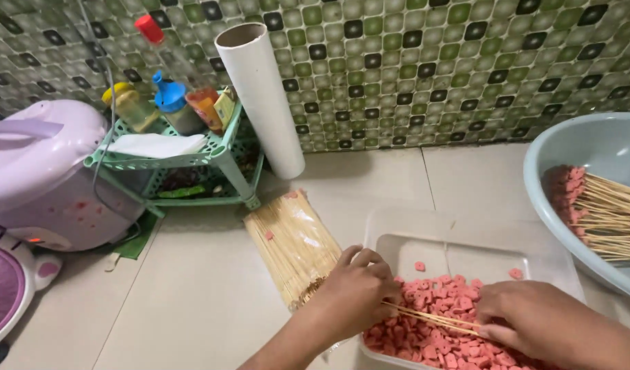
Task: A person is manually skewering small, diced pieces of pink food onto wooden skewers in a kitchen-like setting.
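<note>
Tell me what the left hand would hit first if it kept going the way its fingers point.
The left hand points right, along the thin skewers it holds. It would likely meet the right hand first, just above the pink pieces; depth is unclear.

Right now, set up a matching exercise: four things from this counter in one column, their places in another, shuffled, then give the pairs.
Things:
1. bundle of bamboo skewers
2. white tube
3. pink sausage pieces
4. finished skewers

Places:
A. in the blue basin
B. leaning against the tiled wall
C. in the clear tray, under both hands
D. flat on the counter, left of the tray

Pairs: 1-D, 2-B, 3-C, 4-A
</note>
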